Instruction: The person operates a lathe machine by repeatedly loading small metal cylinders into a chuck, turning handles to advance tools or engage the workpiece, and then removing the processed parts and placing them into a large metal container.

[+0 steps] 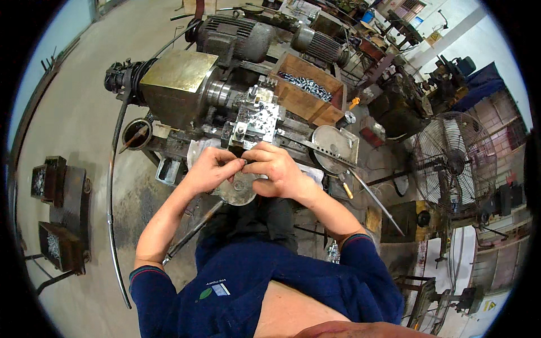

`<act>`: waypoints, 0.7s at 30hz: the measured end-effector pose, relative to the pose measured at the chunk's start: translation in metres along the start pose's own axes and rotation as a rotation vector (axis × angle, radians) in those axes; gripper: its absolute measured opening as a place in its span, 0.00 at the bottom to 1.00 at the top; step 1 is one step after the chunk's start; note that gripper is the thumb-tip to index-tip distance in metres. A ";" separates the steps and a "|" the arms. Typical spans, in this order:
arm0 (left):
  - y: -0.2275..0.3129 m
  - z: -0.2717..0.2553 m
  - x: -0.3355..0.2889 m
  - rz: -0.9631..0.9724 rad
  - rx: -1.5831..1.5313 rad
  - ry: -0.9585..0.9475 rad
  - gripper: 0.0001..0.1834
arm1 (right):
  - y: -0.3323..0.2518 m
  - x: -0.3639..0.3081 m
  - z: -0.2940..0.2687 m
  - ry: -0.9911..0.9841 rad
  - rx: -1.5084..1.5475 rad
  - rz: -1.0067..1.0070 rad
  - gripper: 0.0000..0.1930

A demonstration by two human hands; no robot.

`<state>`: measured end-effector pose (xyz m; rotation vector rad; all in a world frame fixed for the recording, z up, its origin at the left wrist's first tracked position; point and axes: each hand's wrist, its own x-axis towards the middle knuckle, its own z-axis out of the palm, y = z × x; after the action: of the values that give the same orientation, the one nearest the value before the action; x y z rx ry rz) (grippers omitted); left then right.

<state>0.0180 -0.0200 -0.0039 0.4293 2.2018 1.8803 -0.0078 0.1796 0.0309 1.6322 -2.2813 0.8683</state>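
My left hand [211, 169] and my right hand [276, 169] meet in front of a lathe-like machine, the fingertips of both pinched together. Whatever small thing lies between them is mostly hidden and too small to name. Just below the fingers shows a round grey metal disc [239, 190], above my lap. Beyond my hands sits the machine's metal tool slide [255, 121], strewn with dark chips. To its left is the shiny round spindle [218, 93], coming out of a housing with a brass-coloured top plate [179, 70].
A wooden box [293, 101] of small shiny metal parts stands behind the slide. Right of it lies a round metal pan [332, 147]. A large electric motor [234, 39] is at the back, a caged fan [453, 162] at right. Parts bins [59, 248] and a hose [111, 214] are at left.
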 end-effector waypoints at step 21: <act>-0.030 -0.176 -0.157 -0.424 1.199 0.619 0.19 | 0.142 0.103 0.043 -0.401 -0.741 0.430 0.13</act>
<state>0.1013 -0.2423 -0.0088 -0.5239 3.2592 0.3137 -0.1690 0.1039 -0.0020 1.0554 -2.7761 -0.2970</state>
